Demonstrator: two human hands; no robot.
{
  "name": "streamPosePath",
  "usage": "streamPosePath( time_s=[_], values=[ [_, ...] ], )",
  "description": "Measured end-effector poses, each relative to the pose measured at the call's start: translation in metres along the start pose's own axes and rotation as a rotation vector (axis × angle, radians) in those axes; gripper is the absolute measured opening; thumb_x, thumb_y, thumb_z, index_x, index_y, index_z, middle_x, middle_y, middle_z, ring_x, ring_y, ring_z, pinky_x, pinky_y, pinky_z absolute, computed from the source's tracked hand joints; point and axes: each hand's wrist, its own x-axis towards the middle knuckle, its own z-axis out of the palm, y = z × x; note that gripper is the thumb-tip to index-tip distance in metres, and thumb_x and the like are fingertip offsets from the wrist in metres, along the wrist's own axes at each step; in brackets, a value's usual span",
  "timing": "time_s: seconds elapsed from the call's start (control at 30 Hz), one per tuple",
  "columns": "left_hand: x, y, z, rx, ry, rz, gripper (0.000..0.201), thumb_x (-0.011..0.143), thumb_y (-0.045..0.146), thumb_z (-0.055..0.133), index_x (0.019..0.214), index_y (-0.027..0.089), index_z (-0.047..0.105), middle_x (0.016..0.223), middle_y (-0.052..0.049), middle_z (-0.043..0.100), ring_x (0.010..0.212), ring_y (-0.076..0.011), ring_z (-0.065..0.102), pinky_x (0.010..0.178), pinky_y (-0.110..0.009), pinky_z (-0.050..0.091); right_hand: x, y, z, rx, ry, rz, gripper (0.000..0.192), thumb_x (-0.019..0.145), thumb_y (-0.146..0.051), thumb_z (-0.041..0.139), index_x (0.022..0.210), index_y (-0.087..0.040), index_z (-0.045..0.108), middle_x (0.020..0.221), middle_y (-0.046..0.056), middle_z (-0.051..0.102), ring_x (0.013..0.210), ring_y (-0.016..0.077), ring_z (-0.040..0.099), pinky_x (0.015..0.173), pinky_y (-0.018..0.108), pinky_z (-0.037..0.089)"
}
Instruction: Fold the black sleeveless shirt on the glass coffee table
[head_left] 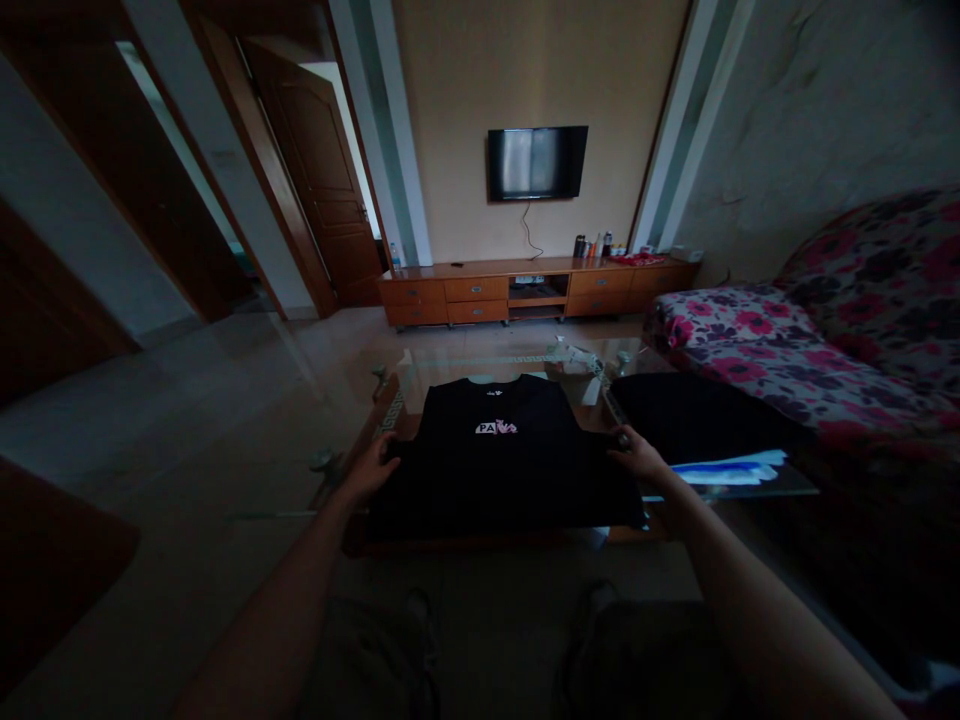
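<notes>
A black T-shirt point(499, 455) with a small white and pink chest logo lies flat on a glass coffee table point(390, 395), collar away from me. My left hand point(373, 467) grips its left edge, fingers curled on the fabric. On the opposite side my right hand point(637, 455) pinches the right edge of the shirt. Both arms reach forward from the bottom of the view.
A second dark garment point(694, 415) lies to the right over papers point(739, 470). A floral sofa point(825, 340) fills the right side. A wooden TV cabinet point(536, 290) and wall TV point(538, 162) stand at the far wall. Small items point(574, 360) sit at the table's far end.
</notes>
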Motion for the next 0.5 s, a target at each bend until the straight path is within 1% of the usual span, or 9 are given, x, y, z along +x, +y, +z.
streamPosePath(
  time_s=[0.03,0.1,0.17,0.23,0.3,0.37,0.43,0.5],
  values=[
    [0.000,0.000,-0.002,0.015,-0.013,0.024,0.054,0.063,0.033,0.072,0.115,0.023,0.067,0.117,-0.009,0.072,0.111,-0.0290,0.066,0.096,-0.039,0.049,0.000,0.001,-0.001,-0.002,-0.056,0.016,0.028,0.049,-0.019,0.078,0.076,-0.025,0.073,0.066,-0.004,0.070,0.062,0.0162,0.063,0.064,0.027,0.052],
    [0.000,-0.001,-0.005,0.049,-0.045,0.047,0.033,0.062,0.031,0.068,0.095,0.023,0.073,0.101,-0.006,0.074,0.101,-0.0281,0.067,0.093,-0.039,0.049,0.000,0.002,-0.004,0.004,-0.124,0.033,0.018,0.049,-0.018,0.076,0.065,-0.025,0.072,0.063,-0.003,0.070,0.062,0.0171,0.064,0.064,0.028,0.053],
    [0.001,-0.001,-0.008,0.081,-0.044,0.008,0.018,0.061,0.029,0.065,0.076,0.023,0.074,0.089,-0.005,0.074,0.094,-0.0285,0.067,0.091,-0.039,0.050,-0.001,0.002,-0.006,0.010,-0.123,0.037,0.016,0.050,-0.016,0.073,0.063,-0.025,0.073,0.064,-0.002,0.072,0.064,0.0181,0.065,0.065,0.028,0.055],
    [0.001,-0.002,-0.011,0.075,-0.006,-0.048,0.015,0.059,0.029,0.065,0.069,0.025,0.076,0.085,-0.005,0.075,0.093,-0.0292,0.067,0.091,-0.039,0.049,-0.001,0.001,-0.009,0.020,-0.102,0.033,0.018,0.052,-0.016,0.071,0.066,-0.025,0.076,0.069,-0.001,0.075,0.067,0.0190,0.067,0.068,0.029,0.056],
    [0.001,-0.001,-0.014,0.011,0.055,-0.071,0.017,0.058,0.029,0.066,0.071,0.027,0.078,0.088,-0.004,0.077,0.095,-0.0293,0.067,0.092,-0.039,0.049,-0.001,0.001,-0.010,0.047,-0.070,0.009,0.021,0.054,-0.017,0.069,0.071,-0.024,0.079,0.077,0.001,0.077,0.075,0.0206,0.069,0.074,0.030,0.056],
    [0.003,0.001,-0.015,-0.078,0.122,-0.065,0.020,0.059,0.031,0.069,0.075,0.027,0.079,0.092,-0.005,0.078,0.098,-0.0290,0.067,0.094,-0.038,0.048,-0.001,0.001,-0.011,0.099,-0.014,-0.023,0.025,0.057,-0.021,0.068,0.079,-0.022,0.081,0.086,0.003,0.079,0.082,0.0218,0.070,0.078,0.031,0.057],
    [0.006,0.005,-0.015,-0.155,0.194,-0.054,0.025,0.061,0.034,0.070,0.082,0.024,0.080,0.098,-0.007,0.078,0.102,-0.0284,0.066,0.096,-0.039,0.048,-0.001,0.000,-0.009,0.159,0.063,-0.046,0.031,0.060,-0.025,0.066,0.087,-0.020,0.081,0.093,0.004,0.079,0.085,0.0220,0.070,0.078,0.032,0.057],
    [0.010,0.009,-0.013,-0.199,0.248,-0.032,0.031,0.066,0.037,0.069,0.090,0.022,0.080,0.110,-0.009,0.075,0.109,-0.0277,0.065,0.100,-0.039,0.046,-0.001,-0.002,-0.007,0.195,0.138,-0.073,0.036,0.063,-0.027,0.065,0.095,-0.019,0.081,0.099,0.005,0.078,0.087,0.0214,0.070,0.078,0.031,0.057]
  ],
)
